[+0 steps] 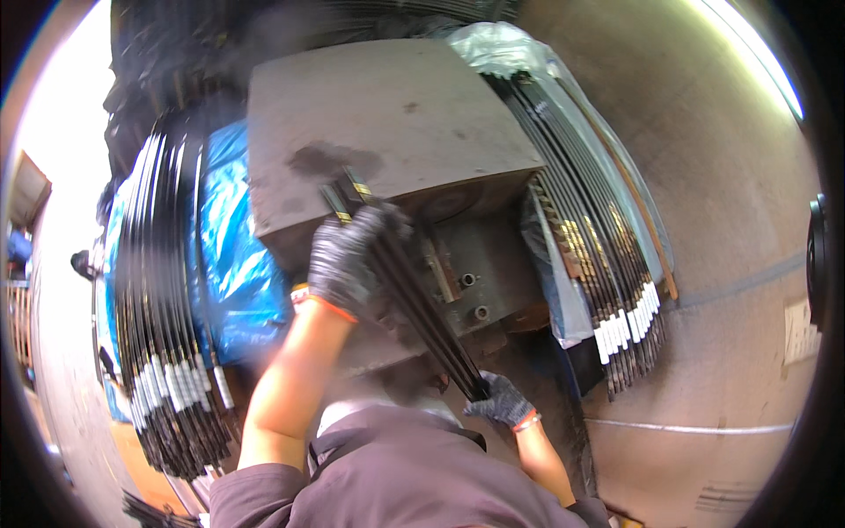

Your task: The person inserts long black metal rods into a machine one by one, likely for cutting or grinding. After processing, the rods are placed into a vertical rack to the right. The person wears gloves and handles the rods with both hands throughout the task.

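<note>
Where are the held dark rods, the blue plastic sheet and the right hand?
Dark rods (426, 314): head view, middle of their length.
Blue plastic sheet (236, 255): head view, crinkled middle.
Right hand (504, 402): head view, its middle.

2 gloved hands (345, 264) (502, 402), 1 grey metal box (378, 114), 2 white-banded rod stacks (163, 290) (585, 238)

On the left, a blue plastic sheet (231, 233) carried black rods (158, 273); on the right, clear plastic (503, 46) carried more rods (576, 224). A dark stain (330, 160) marked the metal box (387, 101).

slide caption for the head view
Left hand and right hand, both gloved, hold dark rods at a grey box, with more rods on either side.
</note>
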Tool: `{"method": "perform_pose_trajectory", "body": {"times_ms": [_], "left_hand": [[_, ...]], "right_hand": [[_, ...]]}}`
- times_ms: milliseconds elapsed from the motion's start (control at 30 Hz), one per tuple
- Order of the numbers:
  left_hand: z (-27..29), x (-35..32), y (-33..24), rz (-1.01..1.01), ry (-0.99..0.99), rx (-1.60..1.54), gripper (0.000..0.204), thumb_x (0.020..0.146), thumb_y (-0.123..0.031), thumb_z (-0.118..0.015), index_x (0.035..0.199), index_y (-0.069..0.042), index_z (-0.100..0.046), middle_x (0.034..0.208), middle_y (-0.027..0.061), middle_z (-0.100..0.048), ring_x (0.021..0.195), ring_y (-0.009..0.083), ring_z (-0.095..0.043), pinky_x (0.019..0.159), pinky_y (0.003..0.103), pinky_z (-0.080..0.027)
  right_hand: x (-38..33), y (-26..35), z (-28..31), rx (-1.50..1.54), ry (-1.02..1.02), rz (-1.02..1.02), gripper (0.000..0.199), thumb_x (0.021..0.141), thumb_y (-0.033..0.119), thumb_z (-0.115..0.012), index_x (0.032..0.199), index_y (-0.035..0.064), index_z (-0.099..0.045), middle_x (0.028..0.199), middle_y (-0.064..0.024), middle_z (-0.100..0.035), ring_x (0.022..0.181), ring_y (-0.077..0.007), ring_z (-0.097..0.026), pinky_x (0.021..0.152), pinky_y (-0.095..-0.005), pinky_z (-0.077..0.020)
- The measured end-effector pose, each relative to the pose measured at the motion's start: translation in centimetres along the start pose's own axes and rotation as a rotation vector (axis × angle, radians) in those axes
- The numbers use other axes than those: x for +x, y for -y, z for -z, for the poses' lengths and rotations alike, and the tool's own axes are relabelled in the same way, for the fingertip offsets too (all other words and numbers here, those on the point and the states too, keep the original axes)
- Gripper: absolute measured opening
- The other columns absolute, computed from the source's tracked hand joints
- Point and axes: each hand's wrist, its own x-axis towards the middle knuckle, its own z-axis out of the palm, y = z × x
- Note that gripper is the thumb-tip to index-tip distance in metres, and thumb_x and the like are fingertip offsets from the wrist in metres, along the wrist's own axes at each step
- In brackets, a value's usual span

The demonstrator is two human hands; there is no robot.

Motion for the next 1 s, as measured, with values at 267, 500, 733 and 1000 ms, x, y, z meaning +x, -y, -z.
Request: {"method": "perform_pose_trajectory", "body": {"times_ms": [267, 500, 733, 1000], "left_hand": [[1.8, 7.4, -2.3, -0.144, -0.123, -0.076, 0.019, 0.085, -0.015, -0.058, 0.095, 0.0, -0.057, 0.086, 0.0094, -0.062, 0.08, 0.0234, -0.061, 0.076, 0.034, -0.051], [-4.2, 7.3, 13.9, -0.268, 0.46, 0.327, 0.03, 0.084, -0.016, -0.059, 0.11, -0.002, -0.053, 0.111, 0.0127, -0.057, 0.096, 0.0247, -0.057, 0.087, 0.04, -0.047], [-7.8, -0.8, 16.5, 0.411, 0.221, 0.082, 0.043, 0.084, -0.015, -0.06, 0.121, 0.0, -0.044, 0.114, 0.0155, -0.055, 0.102, 0.0269, -0.056, 0.089, 0.042, -0.047], [3.2, -8.6, 13.3, 0.046, -0.057, 0.01, 0.039, 0.084, -0.016, -0.06, 0.117, 0.0, -0.047, 0.107, 0.0166, -0.058, 0.095, 0.0272, -0.059, 0.084, 0.041, -0.049]], "right_hand": [[-21.8, -17.1, 4.1, -0.768, -0.705, -0.405, 0.031, 0.064, 0.019, -0.065, 0.092, 0.007, -0.059, 0.084, -0.0166, -0.059, 0.081, -0.0366, -0.056, 0.073, -0.044, -0.0452], [-23.4, -14.2, 12.7, -0.734, -0.899, -0.332, 0.034, 0.067, 0.014, -0.065, 0.096, 0.0019, -0.055, 0.084, -0.0217, -0.059, 0.081, -0.0392, -0.057, 0.071, -0.0449, -0.0455], [-15.1, -12.2, 26.6, -0.906, -0.956, -0.437, 0.048, 0.074, 0.022, -0.061, 0.113, -0.0034, -0.048, 0.094, -0.0286, -0.059, 0.091, -0.041, -0.056, 0.08, -0.0438, -0.0456], [-4.4, -7.8, 34.8, -0.989, -0.818, -0.479, 0.076, 0.068, 0.039, -0.07, 0.125, -0.0025, -0.041, 0.119, -0.0273, -0.049, 0.115, -0.0363, -0.046, 0.096, -0.0416, -0.0378]]}}
